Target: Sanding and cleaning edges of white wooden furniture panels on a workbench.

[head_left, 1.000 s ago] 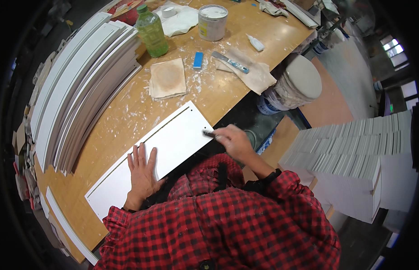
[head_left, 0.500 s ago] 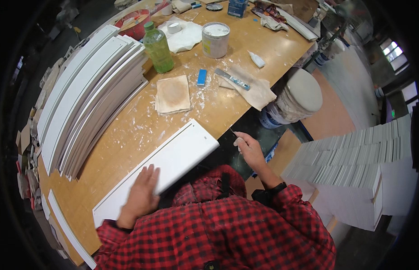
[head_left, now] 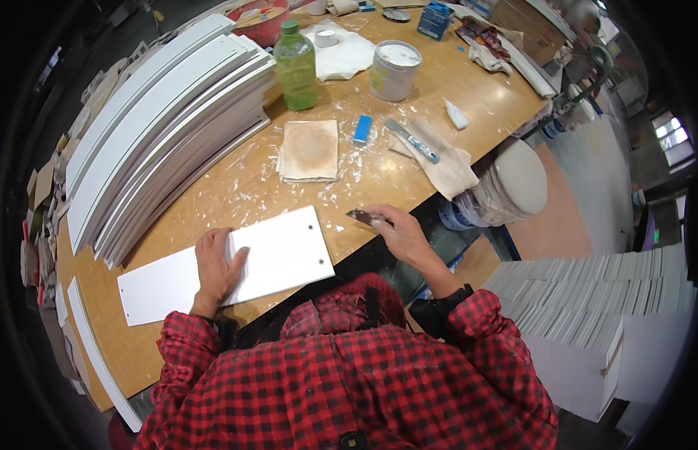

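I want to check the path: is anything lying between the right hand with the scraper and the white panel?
Nothing visible does. Between the scraper in the right hand and the white panel there is only bare table with white specks.

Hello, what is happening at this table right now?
A person in a red checked shirt works at a wooden table dusted with white filler. The left hand presses flat on a white panel near the table edge. The right hand holds a small putty knife just beside the panel. More white panels are stacked behind.
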Available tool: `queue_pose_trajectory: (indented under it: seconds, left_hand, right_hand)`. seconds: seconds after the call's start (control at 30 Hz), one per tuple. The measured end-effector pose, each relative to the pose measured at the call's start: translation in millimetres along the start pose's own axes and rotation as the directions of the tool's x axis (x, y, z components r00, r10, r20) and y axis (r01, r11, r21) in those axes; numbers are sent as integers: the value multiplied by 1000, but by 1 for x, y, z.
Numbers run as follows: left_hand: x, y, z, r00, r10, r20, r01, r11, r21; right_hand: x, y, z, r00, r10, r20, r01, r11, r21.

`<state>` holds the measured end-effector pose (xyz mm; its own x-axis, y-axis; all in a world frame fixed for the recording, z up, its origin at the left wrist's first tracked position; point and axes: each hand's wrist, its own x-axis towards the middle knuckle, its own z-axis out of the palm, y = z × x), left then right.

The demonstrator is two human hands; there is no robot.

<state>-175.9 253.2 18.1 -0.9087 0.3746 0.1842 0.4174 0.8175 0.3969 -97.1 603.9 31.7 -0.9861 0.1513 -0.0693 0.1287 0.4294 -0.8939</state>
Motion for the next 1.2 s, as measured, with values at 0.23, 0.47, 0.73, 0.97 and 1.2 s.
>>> queue_pose_trajectory:
  seconds: [0.23,0.47,0.73,0.97,1.2]
  left_hand:
    - [-10,14,-3,999,-6,-44,6,1000,7]
    - [-9,8,-2,998,-3,-60,1,999,-35]
    - [-8,7,0,998,5,-66,-7,1000,-29]
    - [-8,6,1,998,-7,-59,6,1000,-13]
    - [-9,6,2,998,-29,-48,29,1000,-12]
  right_hand:
    - [68,-20,45,895,-362,261,420,881,-219]
    - [94,-14,69,826,-350,441,493,828,-266]
    - [103,-12,68,810,-417,412,526,827,-198]
    - [104,-17,66,749,-446,490,588,788,-181]
    - [93,-7,62,786,-425,450,555,805,-208]
